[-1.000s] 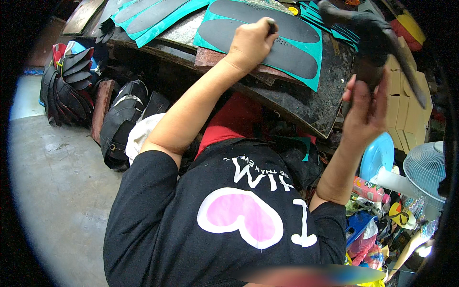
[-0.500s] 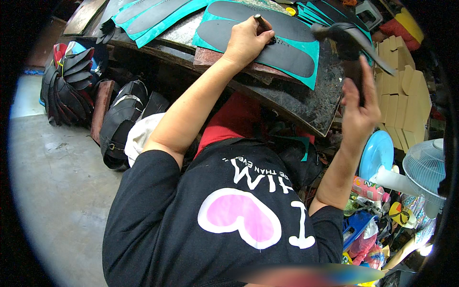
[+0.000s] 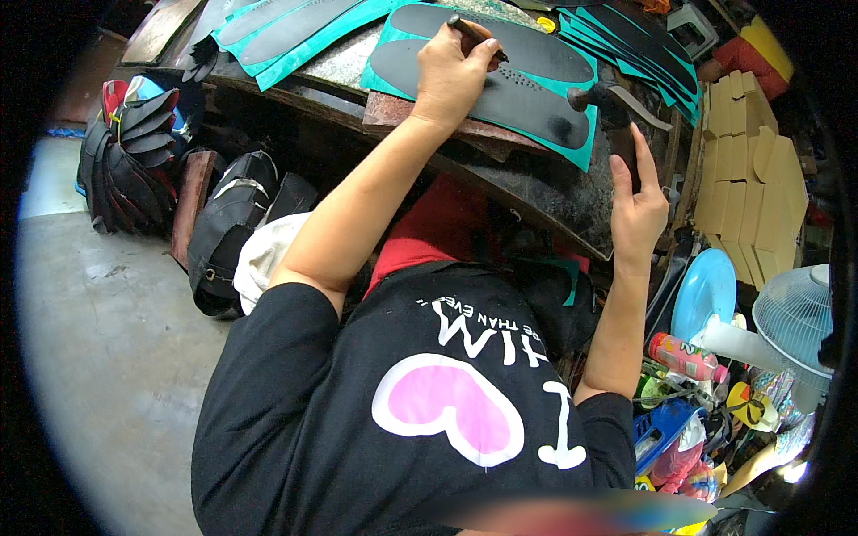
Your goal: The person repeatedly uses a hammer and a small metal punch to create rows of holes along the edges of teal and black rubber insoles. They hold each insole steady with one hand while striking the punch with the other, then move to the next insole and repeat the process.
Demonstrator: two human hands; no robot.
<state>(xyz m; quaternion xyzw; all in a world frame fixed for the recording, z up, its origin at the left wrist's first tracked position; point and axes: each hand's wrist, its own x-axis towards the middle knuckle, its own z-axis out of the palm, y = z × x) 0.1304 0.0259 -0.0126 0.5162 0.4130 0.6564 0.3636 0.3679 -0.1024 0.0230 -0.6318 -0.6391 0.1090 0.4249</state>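
Note:
My left hand (image 3: pixel 447 76) pinches a dark, pen-like metal punch (image 3: pixel 466 31), its tip slanting down over the dark grey sole shapes on a teal sheet (image 3: pixel 586 154). Small dots form a patch on the lower sole shape (image 3: pixel 536 105), close to the tip. Wrapped around the dark handle of a claw hammer (image 3: pixel 620 125), my right hand (image 3: pixel 640 214) holds it just right of the sheet, the head raised over the sheet's right end. Beneath the sheet lies a reddish-brown wooden block (image 3: pixel 386 114).
More teal sheets with sole shapes lie at the far left (image 3: pixel 299 40) and in a stack at the far right (image 3: pixel 648 67). Tan cardboard pieces (image 3: pixel 749 179) stand right of the dark workbench (image 3: pixel 572 210). A fan (image 3: pixel 791 317) is at the right; black sole pieces (image 3: pixel 134 170) hang left.
The hammer and my right hand have moved left and a little down, nearer my body. My left hand has shifted slightly left with the punch, which tilts more, uncovering the dots.

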